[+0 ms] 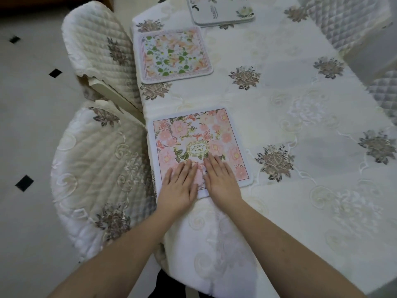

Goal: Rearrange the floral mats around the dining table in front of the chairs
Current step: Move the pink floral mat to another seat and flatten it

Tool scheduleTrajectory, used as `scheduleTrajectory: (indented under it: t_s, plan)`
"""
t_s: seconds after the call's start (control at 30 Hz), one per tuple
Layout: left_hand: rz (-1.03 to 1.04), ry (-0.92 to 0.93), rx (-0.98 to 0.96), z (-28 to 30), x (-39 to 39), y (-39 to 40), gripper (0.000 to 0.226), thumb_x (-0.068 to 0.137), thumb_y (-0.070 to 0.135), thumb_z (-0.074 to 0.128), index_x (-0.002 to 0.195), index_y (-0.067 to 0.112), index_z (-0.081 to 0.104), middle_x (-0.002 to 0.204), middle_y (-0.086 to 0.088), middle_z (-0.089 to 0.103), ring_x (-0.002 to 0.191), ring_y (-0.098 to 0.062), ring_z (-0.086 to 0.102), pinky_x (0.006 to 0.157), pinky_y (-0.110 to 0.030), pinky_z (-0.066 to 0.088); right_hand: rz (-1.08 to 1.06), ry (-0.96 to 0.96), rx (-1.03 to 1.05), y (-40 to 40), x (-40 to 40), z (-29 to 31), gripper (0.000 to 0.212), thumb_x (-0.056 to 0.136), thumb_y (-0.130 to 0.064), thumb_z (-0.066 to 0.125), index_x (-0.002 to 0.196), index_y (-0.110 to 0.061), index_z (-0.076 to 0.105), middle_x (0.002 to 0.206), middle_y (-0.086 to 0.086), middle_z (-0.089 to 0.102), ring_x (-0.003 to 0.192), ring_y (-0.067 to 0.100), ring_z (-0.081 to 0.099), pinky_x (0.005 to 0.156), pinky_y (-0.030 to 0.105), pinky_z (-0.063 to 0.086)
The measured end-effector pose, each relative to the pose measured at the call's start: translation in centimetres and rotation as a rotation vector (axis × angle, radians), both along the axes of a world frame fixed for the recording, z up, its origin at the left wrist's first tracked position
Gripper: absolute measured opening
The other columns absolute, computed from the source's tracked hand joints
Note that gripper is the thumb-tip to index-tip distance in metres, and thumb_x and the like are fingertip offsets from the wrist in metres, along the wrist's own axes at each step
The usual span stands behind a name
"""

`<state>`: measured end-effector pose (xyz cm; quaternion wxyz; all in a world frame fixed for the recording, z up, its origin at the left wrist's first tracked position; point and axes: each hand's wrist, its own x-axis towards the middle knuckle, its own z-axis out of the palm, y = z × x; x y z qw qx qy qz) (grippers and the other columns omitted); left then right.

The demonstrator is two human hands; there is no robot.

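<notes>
Pink square floral mat (194, 139) under 2 flat hands.

The pink floral mat (198, 147) nearest the viewer carries a gold oval emblem (197, 149) at its middle holding a few ornate gold letters, too stylised to read with certainty. The white floral mat (221, 11) at the far end of the tabletop bears a short line of dark print, blurred beyond reading.
</notes>
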<state>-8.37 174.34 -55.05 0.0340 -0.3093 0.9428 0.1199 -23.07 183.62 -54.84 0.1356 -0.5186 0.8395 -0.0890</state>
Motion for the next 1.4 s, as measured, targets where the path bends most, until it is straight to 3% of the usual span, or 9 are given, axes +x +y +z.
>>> scheduleTrajectory:
  t_s: [0.17,0.33,0.53,0.73,0.93,1.03,1.23,1.4]
  plan:
    - [0.119,-0.024,-0.001,0.1,1.2,-1.4,0.067,0.098,0.052,0.018,0.157,0.022,0.009,0.164,0.003,0.005,0.151,-0.012,-0.001,0.122,-0.035,-0.001,0.0,0.068,0.037,1.6,-2.4,-0.5,0.065,0.102,-0.053,0.016,0.157,-0.019,0.006,0.164,-0.003,0.0,0.152,0.012,-0.002,0.122,0.035,-0.002]
    - [0.266,-0.051,0.021,0.6,2.2,-2.3,0.071,0.097,0.055,0.008,0.156,0.017,-0.003,0.165,0.002,-0.007,0.149,-0.009,-0.013,0.121,-0.031,-0.01,-0.12,0.045,0.041,3.8,-6.0,-0.2,0.07,0.102,-0.054,0.014,0.157,-0.014,0.003,0.165,0.003,0.001,0.151,0.014,-0.003,0.121,0.032,-0.003]
    - [0.39,-0.042,-0.013,1.9,1.6,-3.5,0.074,0.094,0.052,0.001,0.157,0.013,0.009,0.165,-0.002,0.006,0.151,-0.014,-0.001,0.122,-0.037,-0.006,-0.142,0.024,-0.025,3.1,-6.7,0.6,0.061,0.104,-0.041,0.024,0.156,-0.011,0.013,0.165,0.006,0.012,0.152,0.016,0.007,0.123,0.033,0.001]
    - [0.35,0.162,-0.058,3.7,-3.4,-6.2,0.057,0.102,0.034,0.021,0.154,0.01,0.023,0.163,-0.006,0.02,0.151,-0.018,0.009,0.123,-0.039,0.0,-0.027,-0.018,-0.186,-4.7,-5.7,2.9,0.056,0.104,-0.029,0.023,0.156,-0.009,0.017,0.164,0.006,0.016,0.152,0.016,0.008,0.121,0.029,-0.002]
    - [0.273,0.169,-0.167,3.2,-7.3,-10.3,0.052,0.103,0.027,0.026,0.151,0.008,0.033,0.159,-0.009,0.03,0.15,-0.026,0.019,0.119,-0.035,-0.007,0.104,-0.007,-0.21,-13.0,-5.7,2.8,0.061,0.098,-0.014,0.03,0.156,-0.011,0.013,0.165,0.004,0.009,0.152,0.017,0.002,0.119,0.029,-0.004]
    - [0.213,0.147,-0.114,1.6,-8.4,-11.8,0.053,0.103,0.028,0.035,0.152,0.01,0.03,0.159,-0.006,0.03,0.15,-0.02,0.018,0.12,-0.031,-0.007,0.163,0.001,-0.124,-15.2,-6.1,1.4,0.058,0.101,-0.022,0.023,0.156,-0.012,0.008,0.166,0.003,0.003,0.152,0.016,-0.003,0.119,0.029,-0.007]
    - [0.177,0.055,-0.11,-0.7,-8.8,-12.5,0.062,0.098,0.037,0.007,0.156,0.02,0.018,0.164,0.005,0.015,0.151,-0.011,0.007,0.122,-0.037,-0.002,0.199,0.095,-0.068,-15.6,-7.9,-1.2,0.056,0.102,-0.027,0.027,0.156,-0.015,0.016,0.165,0.001,0.01,0.152,0.015,0.004,0.122,0.035,0.0]
    - [0.318,0.062,-0.058,-0.6,-8.2,-13.2,0.058,0.102,0.04,0.019,0.157,0.024,0.011,0.165,0.002,0.006,0.152,-0.015,0.001,0.123,-0.039,-0.001,0.103,0.097,-0.045,-14.8,-9.9,-1.2,0.06,0.101,-0.044,0.017,0.157,-0.022,0.012,0.165,-0.003,0.009,0.152,0.013,0.003,0.123,0.038,0.001]
